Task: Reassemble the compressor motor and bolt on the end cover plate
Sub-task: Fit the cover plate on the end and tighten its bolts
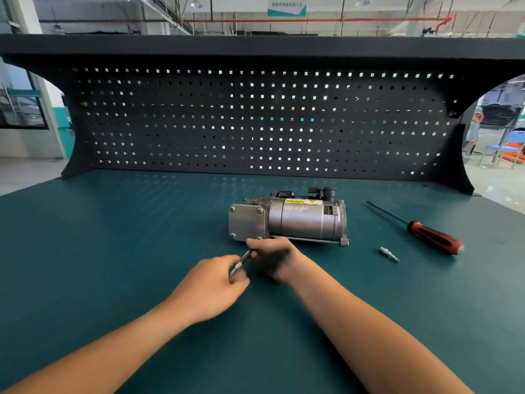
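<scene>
On surface (113,237) motor (301,220), cover plate (246,223) on its left end. Just in front, right hand (274,258) curled round slim tool (241,261) — left hand (216,282) pinches its metal tip; tool mostly hidden, blurred. To right lie screwdriver (426,231), small metal bit (389,254).

Left hand (211,282) and right hand (277,258) motion-blurred, tool (243,259) partly hidden

Both forearms in view, bare down to frame edge. Left hand (211,285) bare — right hand (277,258) bare. Slight motion blur on fingers — nail detail not resolvable.
</scene>
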`<state>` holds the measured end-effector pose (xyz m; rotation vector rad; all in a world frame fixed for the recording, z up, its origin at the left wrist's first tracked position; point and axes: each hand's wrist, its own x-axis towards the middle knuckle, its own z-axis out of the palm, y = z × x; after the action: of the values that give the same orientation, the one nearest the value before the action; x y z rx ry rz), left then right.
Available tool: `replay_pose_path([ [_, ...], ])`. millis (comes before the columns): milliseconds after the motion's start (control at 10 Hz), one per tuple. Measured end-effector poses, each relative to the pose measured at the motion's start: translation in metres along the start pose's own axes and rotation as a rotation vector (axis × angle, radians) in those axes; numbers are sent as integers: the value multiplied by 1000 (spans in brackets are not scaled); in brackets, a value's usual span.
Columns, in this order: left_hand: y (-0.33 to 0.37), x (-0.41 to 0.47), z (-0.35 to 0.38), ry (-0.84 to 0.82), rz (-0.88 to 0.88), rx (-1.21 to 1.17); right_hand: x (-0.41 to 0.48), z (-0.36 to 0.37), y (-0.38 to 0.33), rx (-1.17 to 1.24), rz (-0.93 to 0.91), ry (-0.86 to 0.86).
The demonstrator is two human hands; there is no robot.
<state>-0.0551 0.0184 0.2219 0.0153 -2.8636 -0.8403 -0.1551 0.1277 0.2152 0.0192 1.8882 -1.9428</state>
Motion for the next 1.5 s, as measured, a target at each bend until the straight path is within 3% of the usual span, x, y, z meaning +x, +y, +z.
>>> replay_pose_path([
  [100,-3,3,-5,-145,-545,-1353,-1,3,0,88,43,-3],
  [200,-1,0,-4,-154,-715,-1867,-2,3,-1,123,65,-11],
  [300,7,-1,3,-198,-645,-1700,-2,-2,0,80,51,-30],
  [400,13,2,4,-92,-551,-1261,-5,-3,1,15,39,-50],
  [600,21,2,-9,-43,74,547,-7,1,4,-93,-31,-30],
  [700,25,4,1,4,160,763,-8,2,7,-46,-69,6],
  [800,15,5,9,32,136,441,-5,5,11,-35,-139,100],
  [1000,1,-4,0,-61,-635,-1713,0,14,8,-20,-55,121],
  [1100,1,-2,-1,-63,-659,-1855,-1,12,4,15,-30,103],
  [1200,13,0,1,-96,-614,-1510,-3,5,3,-53,-9,66],
  [1300,11,1,-1,-97,-279,-456,-4,2,4,-192,-37,57],
  [1400,16,-2,-4,-67,17,427,-3,-1,5,-268,-117,92],
  [1500,24,-4,-1,-15,72,604,-2,0,8,-290,-164,67],
])
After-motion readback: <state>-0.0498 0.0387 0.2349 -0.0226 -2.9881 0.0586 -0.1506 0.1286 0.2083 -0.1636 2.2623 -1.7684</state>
